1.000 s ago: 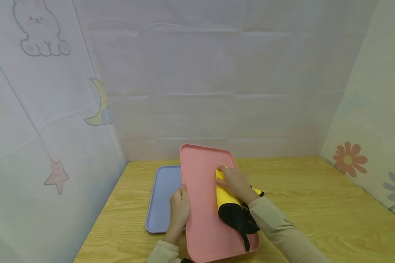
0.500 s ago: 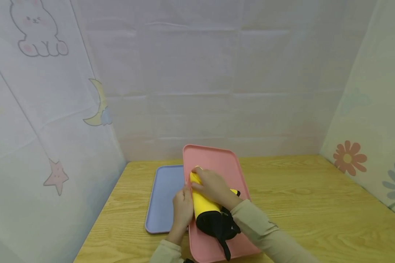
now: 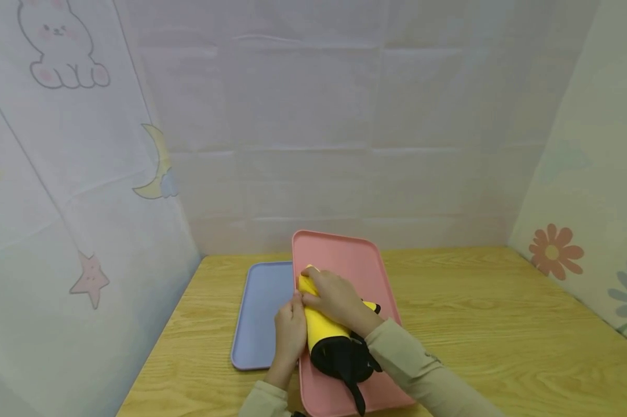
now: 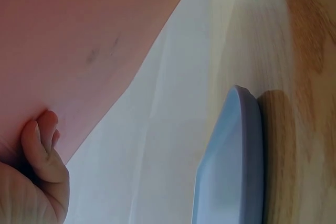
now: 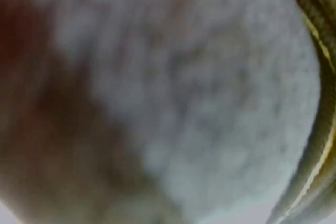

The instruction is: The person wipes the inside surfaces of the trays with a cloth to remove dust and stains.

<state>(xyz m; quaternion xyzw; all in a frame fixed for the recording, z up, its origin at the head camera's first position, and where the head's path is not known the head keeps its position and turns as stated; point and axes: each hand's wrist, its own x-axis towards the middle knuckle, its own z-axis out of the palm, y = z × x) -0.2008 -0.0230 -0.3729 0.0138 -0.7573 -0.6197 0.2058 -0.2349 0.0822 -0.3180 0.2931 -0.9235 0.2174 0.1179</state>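
Observation:
In the head view a pink tray (image 3: 339,249) is held tilted above the table. My left hand (image 3: 291,330) grips its left rim, and the left wrist view has curled fingers (image 4: 47,153) against the tray's underside (image 4: 89,51). Over the tray's left part lies a soft yellow-and-black thing (image 3: 324,327) with a black strap-like tail; its exact kind is unclear. My right hand (image 3: 336,295) grips its upper yellow end from above, close to my left thumb. A blurred grey surface fills most of the right wrist view.
A blue tray (image 3: 258,318) lies flat on the wooden table (image 3: 475,324), left of the pink tray and partly behind it. White printed sheets (image 3: 303,116) stand around the back and sides of the table.
My right hand has brought the yellow-and-black thing leftward across the pink tray, up to my left hand. The pink tray has shifted slightly right. In the last half second little has moved.

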